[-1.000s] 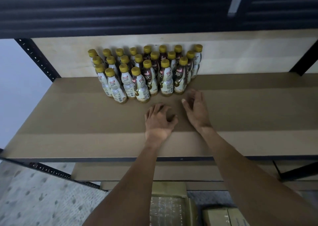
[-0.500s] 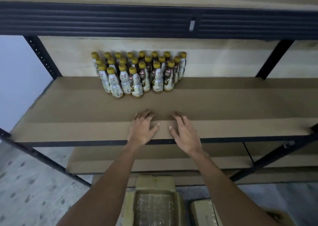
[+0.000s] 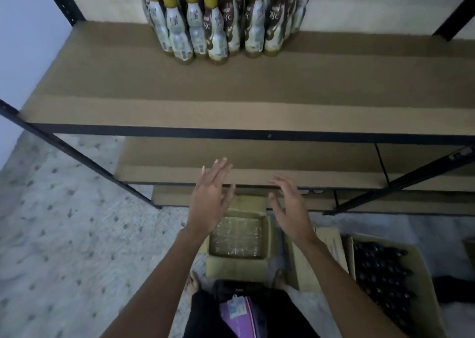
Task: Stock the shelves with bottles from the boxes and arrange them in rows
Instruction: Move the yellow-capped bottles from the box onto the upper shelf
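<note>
The bottles (image 3: 218, 23) on the shelf (image 3: 231, 111) are cut off by the top edge, and their label print is too blurred to read. The blurred left hand (image 3: 209, 198) and right hand (image 3: 290, 209) cover the far corners of the open box (image 3: 236, 264), whose plastic-wrapped contents are too hazy to identify. A second box (image 3: 424, 294) runs off the bottom edge.

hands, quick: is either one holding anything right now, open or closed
Left hand: open, fingers spread, holding nothing.
Right hand: open, fingers loosely spread, holding nothing.
</note>
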